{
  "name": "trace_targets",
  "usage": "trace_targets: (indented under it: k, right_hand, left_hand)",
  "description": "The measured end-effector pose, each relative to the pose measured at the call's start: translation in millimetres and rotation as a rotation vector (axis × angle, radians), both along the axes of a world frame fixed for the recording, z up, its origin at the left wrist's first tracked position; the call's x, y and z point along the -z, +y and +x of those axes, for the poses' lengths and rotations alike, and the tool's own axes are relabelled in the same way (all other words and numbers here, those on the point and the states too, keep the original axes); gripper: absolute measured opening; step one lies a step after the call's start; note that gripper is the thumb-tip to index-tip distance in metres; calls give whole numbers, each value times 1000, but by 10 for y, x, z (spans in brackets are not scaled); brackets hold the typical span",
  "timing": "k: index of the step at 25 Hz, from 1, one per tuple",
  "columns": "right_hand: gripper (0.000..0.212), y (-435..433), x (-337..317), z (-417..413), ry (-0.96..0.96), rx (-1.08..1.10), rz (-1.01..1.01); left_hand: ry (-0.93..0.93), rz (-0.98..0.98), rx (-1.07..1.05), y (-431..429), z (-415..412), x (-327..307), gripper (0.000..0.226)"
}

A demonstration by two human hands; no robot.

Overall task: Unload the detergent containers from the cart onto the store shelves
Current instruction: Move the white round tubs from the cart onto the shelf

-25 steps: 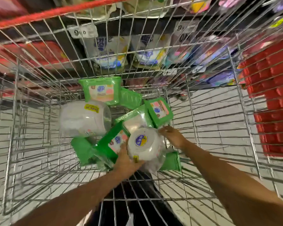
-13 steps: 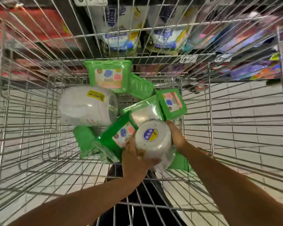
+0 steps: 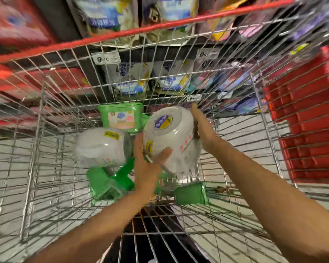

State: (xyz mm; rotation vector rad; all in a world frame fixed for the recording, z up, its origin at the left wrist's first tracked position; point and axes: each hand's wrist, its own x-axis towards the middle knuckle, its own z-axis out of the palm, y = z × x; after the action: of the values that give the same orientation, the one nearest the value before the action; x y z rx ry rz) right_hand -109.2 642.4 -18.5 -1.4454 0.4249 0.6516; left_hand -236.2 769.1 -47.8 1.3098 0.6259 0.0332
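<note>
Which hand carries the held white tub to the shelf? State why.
Probably left: the left hand grips the white tub from below, thumb across it; the right hand only presses flat on its side.

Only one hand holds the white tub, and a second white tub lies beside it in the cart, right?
No: in the head view, left hand and right hand both hold the white tub. The second white tub does lie beside it in the cart.

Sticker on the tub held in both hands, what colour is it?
Blue and yellow sticker on the white tub, head view.
</note>
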Motion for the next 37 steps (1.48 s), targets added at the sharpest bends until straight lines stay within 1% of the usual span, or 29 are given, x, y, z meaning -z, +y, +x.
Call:
trace_targets:
  k: [1,3,5,7,9,10,12,15,17,18,19,20,21,22,23,25,26,27,29,30,32,33,35,37]
  right_hand:
    - [40,1,-197,15,-47,1,13]
    - [38,27,-536,-30,-182,-35,-50]
    - [27,47,-766,-165,-311,-73,-106]
    - [15,41,-875,-319,-399,-76,-79]
    - [11,109,-943,-467,-475,-64,-17]
    - [16,158,-953,-545,-489,-43,19]
    - [30,307,-960,-667,-456,18,111]
    - [36,449,-1047,-772,-396,103,182]
    - [51,456,-1139,-796,-321,165,267]
    - [55,449,-1171,-796,-306,188,291]
    - [52,441,-1196,-802,-335,198,281]
    - [44,442,-1230,-819,-407,197,218]
    - [34,461,-1283,-842,-504,189,130]
    - [28,480,-1340,-884,-598,170,38]
    - [28,509,-1396,-934,-674,146,-37]
    - [42,570,-1473,-1037,-772,123,-179]
    - [47,601,-1510,-1089,-799,133,-220]
    - [46,607,-1545,-1130,-822,146,-210]
    - [34,542,-1607,-1112,-829,159,-64]
    - [26,484,-1638,-1066,-802,149,21]
    - [15,349,-1639,-928,-692,133,166]
    - [15,290,-1615,-866,-620,127,251]
    - [24,216,-1559,-791,-501,118,399]
    - [41,182,-1494,-761,-389,86,498]
  left_hand:
    - [-33,-15,-43,35,53,-170,81]
    - [-107,-5,-138,155,141,-500,78]
    - [-143,-51,-220,367,208,-821,77]
    - [-138,-103,-198,624,231,-1092,73]
    - [-135,-133,-116,788,183,-1277,72]
    - [-129,-163,-85,819,146,-1348,72]
    - [-119,-193,-47,852,79,-1488,73]
    - [-109,-124,-4,903,53,-1638,77]
    - [-106,-91,11,905,18,-1709,82]
    - [-106,-31,20,897,-21,-1729,82]
    - [-102,44,35,883,-69,-1737,81]
    - [-102,96,50,870,-123,-1736,78]
    - [-110,102,68,840,-173,-1739,74]
    - [-115,66,83,787,-229,-1743,72]
    - [-117,8,90,722,-261,-1742,76]
    - [-107,-108,38,610,-266,-1726,98]
    - [-105,-147,-6,579,-258,-1719,107]
    - [-110,-177,-29,576,-245,-1707,113]
    - [-133,-238,-30,607,-231,-1670,109]
    - [-152,-272,-21,632,-246,-1647,108]
    - [-182,-320,13,669,-271,-1608,122]
    - [-191,-318,32,679,-274,-1605,126]
    - [-202,-277,58,704,-254,-1610,128]
    - [-230,-235,71,725,-221,-1601,120]
